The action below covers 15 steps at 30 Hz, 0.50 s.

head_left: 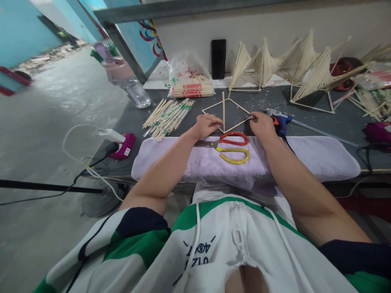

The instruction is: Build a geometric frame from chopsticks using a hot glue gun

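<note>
A diamond-shaped frame of thin wooden chopsticks [240,106] lies on the dark table between my hands, with one more chopstick [224,112] running across its middle. My left hand [207,125] is closed at the frame's left side, its fingertips bent over the lower left stick. At the right corner, my right hand [262,124] pinches the frame between thumb and fingers. Just beyond that hand rests a blue and orange glue gun [283,123], partly hidden by it. Scissors [218,144] with one red and one yellow handle lie on the lilac towel [320,156] below.
Wrapped chopsticks [172,118] lie left, near a packed bundle [192,89]. A black phone [218,59] leans against the back wall. Fan-like stick structures [265,65] stand back right. A water bottle [134,87] and purple power socket [124,146] sit at the left edge.
</note>
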### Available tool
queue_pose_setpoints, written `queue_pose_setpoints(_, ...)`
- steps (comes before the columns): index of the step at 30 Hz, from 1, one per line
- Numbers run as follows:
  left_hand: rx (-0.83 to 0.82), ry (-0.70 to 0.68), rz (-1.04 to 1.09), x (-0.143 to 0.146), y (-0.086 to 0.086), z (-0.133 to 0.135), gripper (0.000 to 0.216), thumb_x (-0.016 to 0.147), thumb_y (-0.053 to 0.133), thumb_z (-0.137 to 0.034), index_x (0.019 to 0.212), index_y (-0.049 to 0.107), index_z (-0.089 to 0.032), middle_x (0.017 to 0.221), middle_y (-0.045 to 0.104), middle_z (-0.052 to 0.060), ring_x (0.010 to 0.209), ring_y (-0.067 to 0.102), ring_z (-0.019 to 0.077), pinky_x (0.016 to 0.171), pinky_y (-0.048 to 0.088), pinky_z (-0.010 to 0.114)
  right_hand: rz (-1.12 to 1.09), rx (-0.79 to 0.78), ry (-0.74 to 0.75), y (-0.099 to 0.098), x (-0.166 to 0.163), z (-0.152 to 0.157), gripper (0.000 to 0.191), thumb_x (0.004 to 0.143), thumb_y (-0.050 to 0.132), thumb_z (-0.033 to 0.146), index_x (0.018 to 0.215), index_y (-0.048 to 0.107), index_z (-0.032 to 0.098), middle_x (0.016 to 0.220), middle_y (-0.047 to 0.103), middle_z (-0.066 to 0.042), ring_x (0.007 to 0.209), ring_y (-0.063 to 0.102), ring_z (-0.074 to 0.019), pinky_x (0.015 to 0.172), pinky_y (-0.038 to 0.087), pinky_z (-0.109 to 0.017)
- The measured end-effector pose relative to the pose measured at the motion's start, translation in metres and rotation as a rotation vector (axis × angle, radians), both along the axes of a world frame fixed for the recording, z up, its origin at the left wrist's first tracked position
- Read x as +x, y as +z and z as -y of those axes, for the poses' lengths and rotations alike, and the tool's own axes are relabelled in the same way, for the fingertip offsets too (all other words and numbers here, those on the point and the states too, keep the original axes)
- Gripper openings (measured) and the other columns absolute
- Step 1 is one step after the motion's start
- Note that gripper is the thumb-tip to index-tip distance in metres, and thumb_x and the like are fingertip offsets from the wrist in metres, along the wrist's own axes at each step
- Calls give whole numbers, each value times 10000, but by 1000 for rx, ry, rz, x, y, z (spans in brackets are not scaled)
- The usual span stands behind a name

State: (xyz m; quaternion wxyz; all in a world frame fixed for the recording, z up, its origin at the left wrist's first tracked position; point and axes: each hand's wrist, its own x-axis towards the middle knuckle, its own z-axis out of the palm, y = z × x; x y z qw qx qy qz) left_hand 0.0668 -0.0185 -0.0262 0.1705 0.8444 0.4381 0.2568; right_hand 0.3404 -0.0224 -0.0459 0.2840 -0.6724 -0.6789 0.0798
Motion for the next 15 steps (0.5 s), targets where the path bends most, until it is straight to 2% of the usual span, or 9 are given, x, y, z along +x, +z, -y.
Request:
queue_pose_setpoints(3, 29, 276, 32, -22, -2, -16, 283, 871, 570, -226, 1087, 751, -208, 1088, 723, 70, 1044, 618, 212, 1005, 432, 358, -31, 5, -9, 0, -1, 2, 458, 850, 500, 122, 1270, 681, 125, 1180, 736, -104, 1121, 667, -262, 1027, 486, -375)
queue_pose_setpoints(5, -31, 371, -15, -35, -5, -25, 290, 832, 593, -198, 1072, 756, -198, 1097, 713, 74, 1071, 608, 225, 1015, 441, 368, -67, -11, -26, 1, -1, 2, 483, 855, 480, 111, 1305, 655, 122, 1177, 738, -103, 1127, 669, -257, 1031, 487, -377)
queue_pose_setpoints(9, -95, 462, -39, -45, -10, -30, 419, 820, 581, -183, 1218, 709, -174, 1201, 686, 92, 1117, 604, 235, 1031, 448, 371, -118, -57, -31, 3, -1, 3, 570, 849, 452, 80, 1404, 570, 132, 1199, 735, -78, 1168, 657, -247, 1053, 480, -388)
queue_pose_setpoints(12, -182, 492, -31, -44, -6, -30, 556, 842, 581, -228, 1392, 588, -152, 1311, 645, 103, 1155, 608, 221, 1045, 447, 330, -129, -99, -6, 5, -1, 4, 640, 831, 444, 55, 1463, 511, 136, 1274, 706, -70, 1215, 636, -253, 1066, 475, -393)
queue_pose_setpoints(15, -262, 549, -81, -44, 0, -38, 644, 861, 578, -268, 1487, 479, -151, 1379, 612, 106, 1201, 600, 212, 1048, 444, 303, -131, -123, 1, 8, -2, 5, 663, 828, 436, 47, 1485, 484, 126, 1316, 685, -77, 1254, 615, -259, 1086, 464, -393)
